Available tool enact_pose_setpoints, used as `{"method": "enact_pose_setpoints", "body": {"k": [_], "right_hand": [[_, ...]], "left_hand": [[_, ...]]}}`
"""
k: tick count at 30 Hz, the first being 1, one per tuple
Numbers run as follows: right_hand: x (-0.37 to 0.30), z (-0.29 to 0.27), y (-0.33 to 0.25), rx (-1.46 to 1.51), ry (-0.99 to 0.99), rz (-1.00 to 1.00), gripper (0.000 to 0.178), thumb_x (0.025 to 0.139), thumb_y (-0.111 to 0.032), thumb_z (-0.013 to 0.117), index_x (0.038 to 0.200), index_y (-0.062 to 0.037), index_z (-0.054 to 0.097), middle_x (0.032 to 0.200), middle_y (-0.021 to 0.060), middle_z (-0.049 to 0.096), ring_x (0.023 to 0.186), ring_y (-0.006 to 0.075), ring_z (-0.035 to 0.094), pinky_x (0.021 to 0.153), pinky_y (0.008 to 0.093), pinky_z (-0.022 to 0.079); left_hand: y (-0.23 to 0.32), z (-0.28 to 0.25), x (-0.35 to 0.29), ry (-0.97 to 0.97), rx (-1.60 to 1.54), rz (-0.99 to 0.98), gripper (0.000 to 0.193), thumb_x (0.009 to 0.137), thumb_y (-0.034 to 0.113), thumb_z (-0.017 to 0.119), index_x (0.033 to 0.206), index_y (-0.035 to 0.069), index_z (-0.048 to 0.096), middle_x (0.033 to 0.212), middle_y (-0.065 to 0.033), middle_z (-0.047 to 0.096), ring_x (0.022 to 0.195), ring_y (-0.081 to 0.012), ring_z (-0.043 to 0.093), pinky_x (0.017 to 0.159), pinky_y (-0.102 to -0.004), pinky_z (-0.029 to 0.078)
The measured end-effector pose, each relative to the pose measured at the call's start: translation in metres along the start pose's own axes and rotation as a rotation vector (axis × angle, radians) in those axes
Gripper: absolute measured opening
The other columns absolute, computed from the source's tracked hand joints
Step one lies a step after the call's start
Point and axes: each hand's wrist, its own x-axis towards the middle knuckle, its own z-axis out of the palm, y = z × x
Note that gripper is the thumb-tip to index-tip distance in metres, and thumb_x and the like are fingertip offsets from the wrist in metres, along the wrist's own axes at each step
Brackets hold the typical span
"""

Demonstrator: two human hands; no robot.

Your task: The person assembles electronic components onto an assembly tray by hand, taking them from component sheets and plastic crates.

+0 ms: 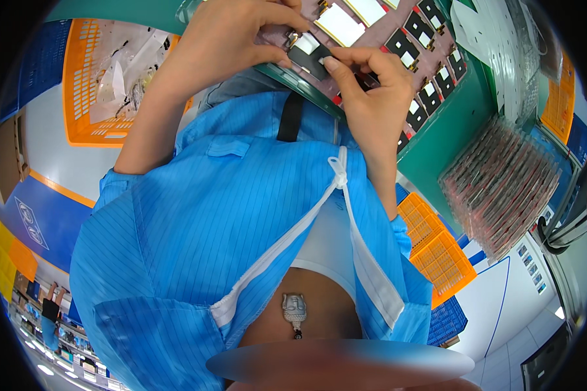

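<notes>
Close to the near edge of the green work surface (414, 156), a small flat black part (310, 60) with a white patch is between my two hands. My right hand (376, 85) pinches its right edge between thumb and index finger. My left hand (238, 36) is curled at its left end, with the thumb against the near side and the index finger at the far side. Beyond them, rows of similar black parts (430, 98) and pale rectangular panels (339, 25) lie on a mauve sheet (383, 36).
An orange basket (78, 98) with clear plastic bags stands at the left. To the right are a stack of wrapped thin trays (502, 186), hanging clear plastic sheets (505, 58) and orange crates (437, 251). Another person (51, 316) is far off at lower left.
</notes>
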Motion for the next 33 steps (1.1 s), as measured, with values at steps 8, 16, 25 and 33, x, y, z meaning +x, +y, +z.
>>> {"method": "enact_pose_setpoints", "body": {"k": [8, 16, 25, 33], "right_hand": [[-0.002, -0.001, -0.002, -0.074, -0.025, -0.018, 0.009, 0.076, -0.016, 0.078, 0.084, -0.0135, 0.074, 0.071, -0.0022, 0.064, 0.076, 0.0132, 0.054, 0.083, 0.0324, 0.032], [-0.002, 0.000, -0.002, -0.007, 0.022, -0.063, 0.008, 0.075, -0.012, 0.077, 0.082, -0.0123, 0.072, 0.072, -0.0025, 0.063, 0.078, 0.0134, 0.054, 0.085, 0.0327, 0.031], [-0.008, 0.005, -0.002, -0.013, 0.096, -0.078, 0.008, 0.076, -0.010, 0.076, 0.083, -0.0129, 0.071, 0.074, -0.0029, 0.064, 0.078, 0.0149, 0.054, 0.084, 0.0328, 0.031], [-0.005, 0.006, 0.002, -0.005, 0.057, -0.132, 0.008, 0.076, -0.009, 0.075, 0.082, -0.0132, 0.071, 0.076, -0.0029, 0.065, 0.080, 0.0156, 0.055, 0.084, 0.0324, 0.031]], "left_hand": [[-0.001, 0.000, 0.002, -0.009, -0.022, 0.011, 0.045, 0.056, 0.005, 0.083, 0.099, 0.005, 0.070, 0.100, -0.0062, 0.064, 0.088, -0.0255, 0.065, 0.074, -0.0329, 0.051], [0.043, -0.007, 0.030, -0.397, 0.440, -0.629, 0.042, 0.058, 0.005, 0.082, 0.099, 0.006, 0.071, 0.100, -0.0054, 0.065, 0.088, -0.0254, 0.065, 0.073, -0.0333, 0.051], [0.041, -0.007, 0.027, -0.399, 0.434, -0.613, 0.043, 0.059, 0.007, 0.082, 0.100, 0.008, 0.071, 0.102, -0.0046, 0.065, 0.086, -0.0245, 0.065, 0.073, -0.0331, 0.052], [0.028, -0.008, 0.017, -0.249, 0.343, -0.226, 0.048, 0.058, 0.009, 0.082, 0.105, 0.013, 0.073, 0.100, -0.0041, 0.064, 0.087, -0.0235, 0.065, 0.073, -0.0329, 0.052]]}}
